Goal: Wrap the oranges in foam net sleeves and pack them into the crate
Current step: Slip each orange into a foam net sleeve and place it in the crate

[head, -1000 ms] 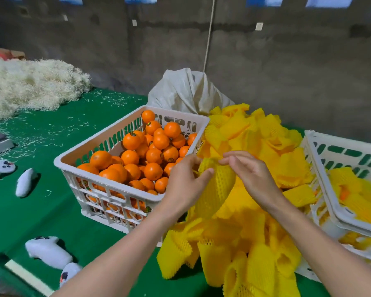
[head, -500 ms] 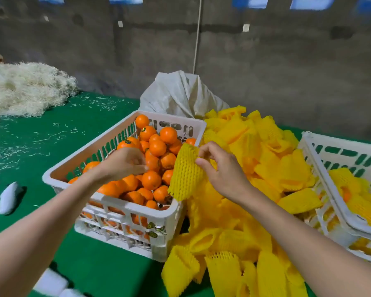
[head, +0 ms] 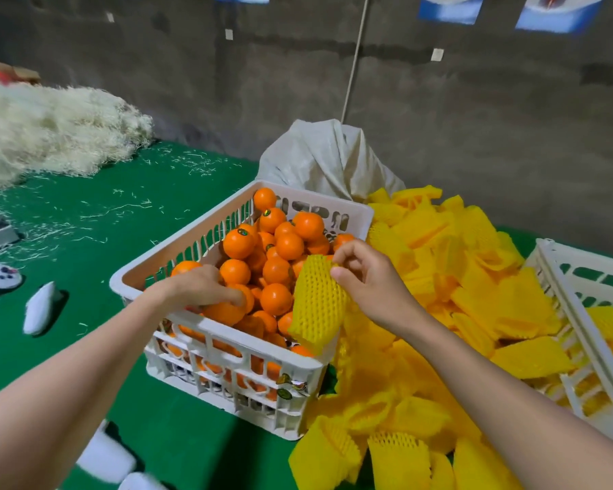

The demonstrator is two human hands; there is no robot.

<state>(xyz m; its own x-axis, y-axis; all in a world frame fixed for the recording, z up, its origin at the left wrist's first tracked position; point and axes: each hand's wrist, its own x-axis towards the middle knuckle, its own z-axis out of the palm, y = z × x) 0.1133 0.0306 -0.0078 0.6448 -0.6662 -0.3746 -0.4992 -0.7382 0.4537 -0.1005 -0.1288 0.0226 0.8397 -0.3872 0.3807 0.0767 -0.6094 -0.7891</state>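
**Station check: one orange in hand, one sleeve in hand**

The person is working at a table covered in green cloth (head: 103,224). A white crate (head: 146,275) is sitting near the middle of the table, heaped with bare oranges (head: 289,245). The left hand (head: 199,288) is reaching over the crate's near-left rim, its fingers curling down around an orange (head: 225,311) at the near side of the heap; that orange is lying among the others.

The right hand (head: 372,282) is hovering over the crate's near-right corner. Its thumb and forefinger are pinching the top edge of a yellow foam net sleeve (head: 317,305), the other fingers curling loosely behind. The sleeve is hanging flat and limp, its lower end draping across the crate rim.

A sleeve pile (head: 457,277) is spreading just beside the crate's right wall and running down to the near edge of the table. A second crate (head: 581,277) is standing tilted at the right edge, touching the pile, with yellow-netted items showing inside.

A white sack (head: 326,160) is standing behind the first crate at the far edge. Pale shredded fibre (head: 50,132) is heaped in the far-left corner, with loose strands lying across the cloth. Two white handheld devices (head: 41,307) are lying near the left edge.
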